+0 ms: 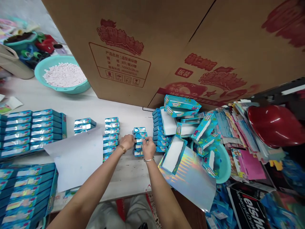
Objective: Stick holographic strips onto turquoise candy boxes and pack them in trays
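A short column of small blue boxes (139, 130) with shiny fronts lies on the white table between my hands. My left hand (127, 142) is at the column's left side, its fingers curled; what they hold, if anything, is hidden. From the right, my right hand (149, 148) pinches one of the small blue boxes near the middle of the column. Left of my hands lies another column of blue boxes (111, 131). On the right, a longer stack of blue boxes (157, 127) stands beside open blue display cartons (175, 154).
Large brown cartons (124, 86) wall off the back. A teal basin of white pieces (69, 90) sits at the back left. Filled blue trays (51, 127) and a white sheet (78, 159) lie left; a shiny sheet (197, 181) and teal basin (225, 165) are right.
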{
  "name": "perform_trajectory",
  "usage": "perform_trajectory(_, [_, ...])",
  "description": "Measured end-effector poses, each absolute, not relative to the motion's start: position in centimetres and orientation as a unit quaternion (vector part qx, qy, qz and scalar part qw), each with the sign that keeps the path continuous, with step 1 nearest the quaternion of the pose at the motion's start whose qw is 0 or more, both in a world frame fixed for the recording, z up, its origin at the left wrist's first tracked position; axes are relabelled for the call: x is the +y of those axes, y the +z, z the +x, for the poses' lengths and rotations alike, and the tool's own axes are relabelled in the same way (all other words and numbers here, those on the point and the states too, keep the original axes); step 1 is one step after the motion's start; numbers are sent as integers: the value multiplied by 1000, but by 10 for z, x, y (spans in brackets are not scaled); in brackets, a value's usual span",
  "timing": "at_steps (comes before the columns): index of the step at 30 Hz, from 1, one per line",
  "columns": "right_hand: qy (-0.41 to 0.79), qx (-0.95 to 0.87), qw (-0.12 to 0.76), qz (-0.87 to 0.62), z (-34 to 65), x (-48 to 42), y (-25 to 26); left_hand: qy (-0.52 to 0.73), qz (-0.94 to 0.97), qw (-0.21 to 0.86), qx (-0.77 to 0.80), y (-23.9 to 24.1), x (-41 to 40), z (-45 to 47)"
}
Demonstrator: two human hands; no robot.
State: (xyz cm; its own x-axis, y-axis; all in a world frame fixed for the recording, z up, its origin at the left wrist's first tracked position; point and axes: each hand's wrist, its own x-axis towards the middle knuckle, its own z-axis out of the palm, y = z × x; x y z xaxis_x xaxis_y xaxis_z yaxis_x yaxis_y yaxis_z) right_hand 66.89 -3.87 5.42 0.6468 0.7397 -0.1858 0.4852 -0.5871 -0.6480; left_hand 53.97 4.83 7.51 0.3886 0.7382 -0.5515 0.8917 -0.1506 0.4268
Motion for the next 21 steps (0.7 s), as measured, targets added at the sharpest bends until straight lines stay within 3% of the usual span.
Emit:
perform_trajectory(7, [248, -291, 348, -856, 673, -33, 62, -82, 730, 369, 570, 71, 38, 543])
perform_trajectory(12, [320, -245, 429, -808, 690, -41, 79, 26, 722, 373, 583, 92, 14, 530])
perform_trajectory(16, [375, -215, 477, -766, 691, -54, 99, 180, 631, 546, 521, 120, -11, 518])
perform_trajectory(18, [392, -204, 492, -750, 687, -57, 109, 186, 593, 619, 481, 132, -23, 517])
perform_trajectory(21, [409, -193, 505, -736, 681, -58, 120, 168, 600, 627, 469, 141, -39, 519])
